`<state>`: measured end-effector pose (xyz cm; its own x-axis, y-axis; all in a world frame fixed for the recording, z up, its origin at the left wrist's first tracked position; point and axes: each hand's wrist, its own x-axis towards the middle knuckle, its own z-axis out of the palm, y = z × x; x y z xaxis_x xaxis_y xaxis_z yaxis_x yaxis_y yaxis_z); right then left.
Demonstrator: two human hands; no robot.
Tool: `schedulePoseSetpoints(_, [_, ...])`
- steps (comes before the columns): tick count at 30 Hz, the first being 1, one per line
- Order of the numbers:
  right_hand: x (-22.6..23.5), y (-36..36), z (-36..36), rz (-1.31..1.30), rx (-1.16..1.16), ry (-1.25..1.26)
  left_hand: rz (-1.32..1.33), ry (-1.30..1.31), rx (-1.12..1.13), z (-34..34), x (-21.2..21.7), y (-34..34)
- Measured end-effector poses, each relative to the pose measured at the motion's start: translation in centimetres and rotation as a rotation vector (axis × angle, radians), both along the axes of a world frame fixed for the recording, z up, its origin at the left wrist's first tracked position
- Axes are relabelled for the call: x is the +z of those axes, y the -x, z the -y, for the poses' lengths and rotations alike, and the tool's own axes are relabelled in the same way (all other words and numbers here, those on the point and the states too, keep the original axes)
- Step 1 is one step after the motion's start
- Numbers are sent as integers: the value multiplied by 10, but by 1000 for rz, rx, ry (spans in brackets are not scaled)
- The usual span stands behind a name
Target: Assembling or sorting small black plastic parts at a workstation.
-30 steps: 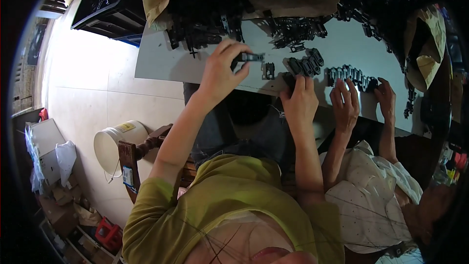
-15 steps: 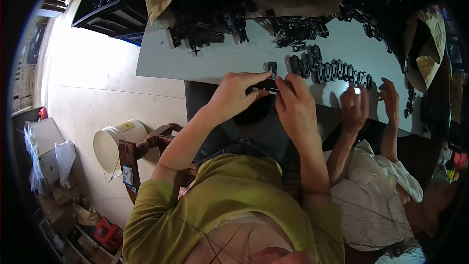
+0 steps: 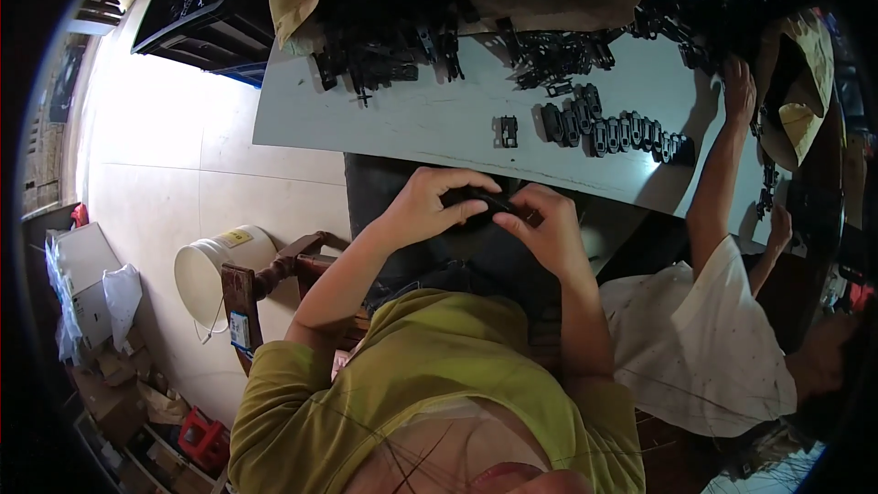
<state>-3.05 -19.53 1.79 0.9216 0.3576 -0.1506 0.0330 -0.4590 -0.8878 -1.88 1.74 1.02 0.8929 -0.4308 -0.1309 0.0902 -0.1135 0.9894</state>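
Note:
Over my lap, just off the table's near edge, my left hand and my right hand grip a small dark plastic part from its two sides. Thumbs and fingers cover much of the part, so its exact kind does not show. Beyond my hands, a single black plastic frame piece lies on the white table. To its right stands a row of black oblong parts, set closely side by side.
An open brown paper bag spills black parts onto the table. A co-worker's arm stretches across the right end, near another paper bag. A black crate, a white bucket and a wooden chair are on the left.
Both my hands have drawn back from the table edge toward my body with the dark part. The frame piece now lies uncovered. The co-worker's hand has reached to the far right pile.

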Motion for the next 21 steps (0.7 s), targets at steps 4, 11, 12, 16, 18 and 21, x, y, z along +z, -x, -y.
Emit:
schedulePoseSetpoints(4, [-4, -21, 8, 517, -273, 328, 592, -435, 107, -21, -5, -24])
schedulePoseSetpoints(11, [-22, -55, -5, 783, -292, 790, 838, -1069, 509, -46, -5, -79])
schedulePoseSetpoints(12, [-30, -52, -5, 814, -295, 726, 877, -1118, 482, -48, -6, -80])
schedulePoseSetpoints(16, [-33, -45, -9, 698, -322, 629, 908, -1084, 431, -49, -3, -79])
schedulePoseSetpoints(18, [-27, -46, -10, 585, -359, 636, 768, -842, 414, -44, -3, -73])
schedulePoseSetpoints(21, [-24, -46, -8, 471, -377, 684, 307, -312, 445, -21, -1, -61])
